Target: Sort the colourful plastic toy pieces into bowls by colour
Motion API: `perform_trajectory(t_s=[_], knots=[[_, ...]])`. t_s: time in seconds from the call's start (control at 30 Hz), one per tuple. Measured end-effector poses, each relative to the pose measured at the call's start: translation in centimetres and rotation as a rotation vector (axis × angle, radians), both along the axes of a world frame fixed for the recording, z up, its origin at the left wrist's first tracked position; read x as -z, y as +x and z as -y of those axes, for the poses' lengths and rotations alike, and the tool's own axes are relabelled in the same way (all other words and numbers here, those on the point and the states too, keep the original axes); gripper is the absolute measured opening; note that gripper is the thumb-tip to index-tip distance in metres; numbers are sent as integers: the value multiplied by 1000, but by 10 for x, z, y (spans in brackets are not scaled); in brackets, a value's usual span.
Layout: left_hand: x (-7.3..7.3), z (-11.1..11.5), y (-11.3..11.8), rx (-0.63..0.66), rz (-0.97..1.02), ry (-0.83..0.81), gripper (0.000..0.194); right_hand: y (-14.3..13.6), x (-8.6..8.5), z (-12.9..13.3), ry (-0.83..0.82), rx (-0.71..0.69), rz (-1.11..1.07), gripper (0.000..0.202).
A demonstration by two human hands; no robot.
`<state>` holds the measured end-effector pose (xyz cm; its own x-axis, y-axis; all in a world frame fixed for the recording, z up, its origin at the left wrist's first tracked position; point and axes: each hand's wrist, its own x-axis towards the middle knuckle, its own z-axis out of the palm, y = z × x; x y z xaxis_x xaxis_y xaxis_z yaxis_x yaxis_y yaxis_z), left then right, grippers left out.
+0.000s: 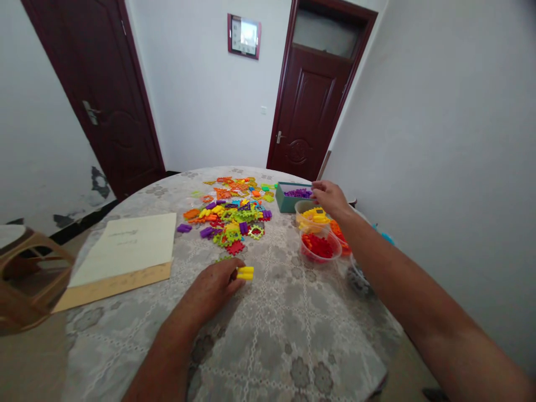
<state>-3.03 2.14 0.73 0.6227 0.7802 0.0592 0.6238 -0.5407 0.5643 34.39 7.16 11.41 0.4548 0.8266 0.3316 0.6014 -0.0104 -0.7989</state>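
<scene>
My left hand [220, 282] is low over the near middle of the table, its fingers closed on a yellow plastic piece [245, 273]. Out to the right, my right hand [329, 195] hangs at the right end of a green box [286, 203] that has purple pieces [298, 193] in it. Its fingers are bent, and what they hold, if anything, is too small to tell. Just below that hand stands a clear tub of yellow pieces [315, 216]. Nearer is a tub of red pieces [318, 245]. Beyond my left hand lies a heap of mixed colourful pieces [238, 212].
Orange pieces [340, 234] and a tub of grey pieces [358, 279] are partly behind my right forearm. A pale sheet [125, 245] lies at the left of the patterned tablecloth [268, 335]. A brown stool [33, 273] stands beyond the table's left edge.
</scene>
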Motion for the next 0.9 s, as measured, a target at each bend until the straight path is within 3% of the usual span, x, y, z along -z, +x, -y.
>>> perform_trajectory(t_s=[0.1, 0.27, 0.37, 0.47, 0.57, 0.67, 0.77, 0.9], knots=[[-4, 3, 2, 11, 48, -11, 25, -44, 27, 49, -50, -232, 58, 22], [-10, 7, 4, 73, 118, -49, 16, -133, 85, 124, -146, -543, 145, 25], [-8, 7, 5, 106, 135, -53, 14, -160, 117, 135, -168, -544, -31, 24], [-8, 9, 8, 118, 139, -63, 18, -162, 133, 130, -231, -555, -300, 22], [-8, 11, 11, 133, 153, -82, 24, -150, 126, 129, -272, -570, -362, 21], [-4, 8, 9, 96, 154, -61, 27, -127, 99, 133, -203, -497, -77, 22], [2, 3, 3, 26, 137, -1, 26, -88, 63, 126, -115, -325, 304, 24], [7, 0, -1, -34, 89, 26, 25, -16, 31, 84, -62, -6, 683, 28]])
